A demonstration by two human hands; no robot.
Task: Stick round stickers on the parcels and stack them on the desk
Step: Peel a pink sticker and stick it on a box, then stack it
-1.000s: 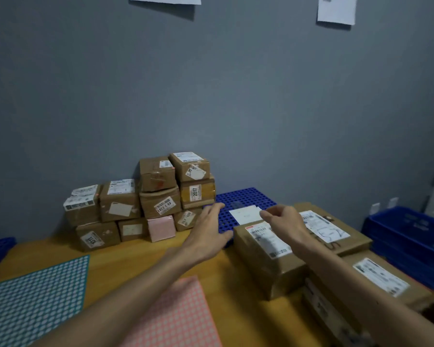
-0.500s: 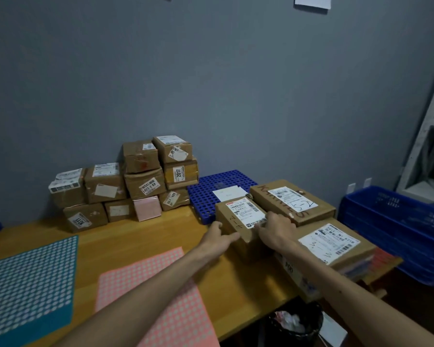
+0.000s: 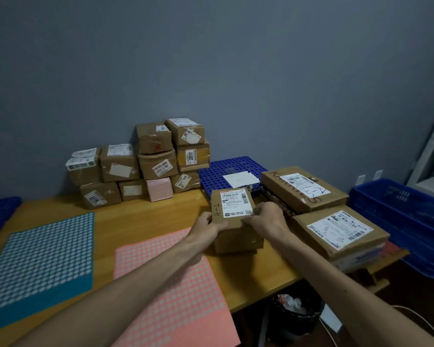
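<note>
1. Gripping with left hand (image 3: 208, 227) and right hand (image 3: 266, 221) the near top edge of small parcel (image 3: 233, 209), set on counter (image 3: 145, 214) beside pink sticker sheet (image 3: 171, 284).
2. Could slip from edge-only hold if lifted.
3. Might crumple sheet if dragged across.

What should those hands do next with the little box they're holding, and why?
Probably slide the small parcel nearer, beside the pink sticker sheet: the left hand and right hand both grip its near top edge, and no round sticker shows on its top.
</note>
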